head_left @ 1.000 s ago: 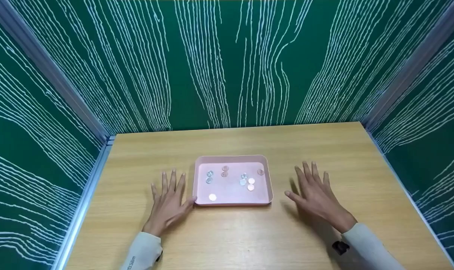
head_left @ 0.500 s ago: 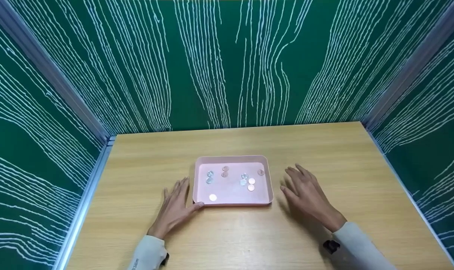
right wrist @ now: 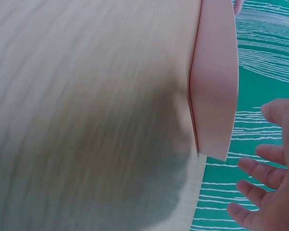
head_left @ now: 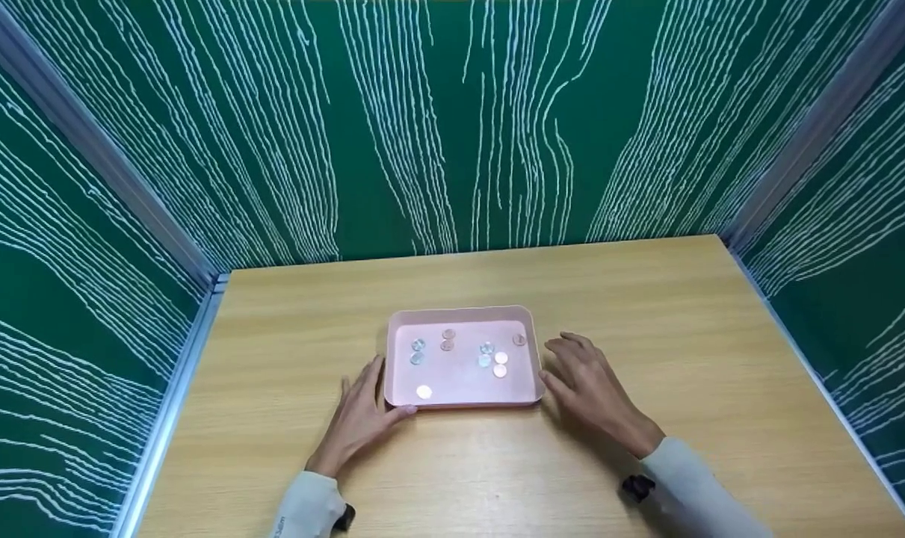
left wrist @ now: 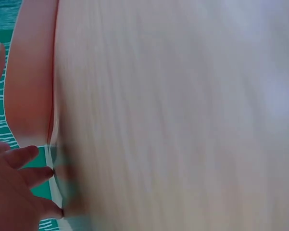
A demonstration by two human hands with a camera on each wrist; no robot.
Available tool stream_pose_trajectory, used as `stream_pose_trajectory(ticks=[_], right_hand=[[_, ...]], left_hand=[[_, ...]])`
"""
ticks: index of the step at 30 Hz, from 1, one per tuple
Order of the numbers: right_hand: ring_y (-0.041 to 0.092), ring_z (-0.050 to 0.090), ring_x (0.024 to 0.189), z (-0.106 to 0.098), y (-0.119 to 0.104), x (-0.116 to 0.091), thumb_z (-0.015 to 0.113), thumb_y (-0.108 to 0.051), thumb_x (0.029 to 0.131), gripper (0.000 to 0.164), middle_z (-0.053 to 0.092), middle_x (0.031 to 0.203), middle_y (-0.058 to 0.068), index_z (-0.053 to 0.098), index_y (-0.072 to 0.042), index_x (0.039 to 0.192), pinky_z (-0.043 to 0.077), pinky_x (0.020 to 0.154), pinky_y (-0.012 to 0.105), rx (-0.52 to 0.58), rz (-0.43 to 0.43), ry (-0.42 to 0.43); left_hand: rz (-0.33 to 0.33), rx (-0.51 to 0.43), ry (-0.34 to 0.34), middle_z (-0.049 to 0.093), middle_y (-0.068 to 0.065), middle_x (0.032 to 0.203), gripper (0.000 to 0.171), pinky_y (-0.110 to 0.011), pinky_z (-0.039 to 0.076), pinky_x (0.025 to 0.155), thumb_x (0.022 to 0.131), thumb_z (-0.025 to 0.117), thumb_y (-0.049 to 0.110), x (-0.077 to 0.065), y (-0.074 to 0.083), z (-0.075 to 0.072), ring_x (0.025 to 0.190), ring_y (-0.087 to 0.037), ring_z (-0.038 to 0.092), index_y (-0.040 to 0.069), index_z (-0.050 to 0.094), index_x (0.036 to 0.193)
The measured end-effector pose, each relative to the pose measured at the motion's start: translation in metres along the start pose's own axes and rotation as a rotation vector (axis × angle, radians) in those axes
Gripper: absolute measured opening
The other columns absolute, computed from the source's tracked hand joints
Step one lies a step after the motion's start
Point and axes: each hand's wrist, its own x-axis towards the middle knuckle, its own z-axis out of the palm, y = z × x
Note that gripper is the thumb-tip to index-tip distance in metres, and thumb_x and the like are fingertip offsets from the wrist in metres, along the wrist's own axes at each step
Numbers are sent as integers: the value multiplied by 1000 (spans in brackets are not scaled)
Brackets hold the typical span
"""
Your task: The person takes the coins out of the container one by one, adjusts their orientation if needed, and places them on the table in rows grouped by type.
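Observation:
A shallow pink tray [head_left: 459, 381] lies on the wooden table, with several coins on its floor. One bright coin [head_left: 424, 391] is near the front left corner; silvery coins [head_left: 418, 352] and coppery coins [head_left: 448, 340] lie farther back. At the tray's left front corner is my left hand [head_left: 359, 422], its fingers along the left side and its thumb by the front edge. My right hand [head_left: 594, 396] hovers at the right side, fingers loosely bent. In the right wrist view its fingers are spread apart from the tray wall [right wrist: 214, 86]. Neither hand grips anything.
The wooden table [head_left: 467, 471] reaches back to a green wall [head_left: 459, 149] with wavy white lines. Similar green panels stand at left and right, with metal posts [head_left: 803, 127] at the corners. Dark wrist devices [head_left: 637, 488] sit at both sleeves.
Both hands have come inward toward the tray. My left fingers have drawn together along its left side, and my right hand has moved left to its right side. The tray stays put.

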Motion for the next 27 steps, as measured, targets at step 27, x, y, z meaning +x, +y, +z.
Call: stream_pose_trajectory(ticks=[27], right_hand=[[52,62,127,43,-6,29,91,-5,87,37,73,125,26,77,6,119,48,115,64,116,-247,28]], left_hand=[[57,-125,156,36,-30,173,118,-65,-2,136,85,94,50,0,-3,33,163,-51,26,-4,32,170]])
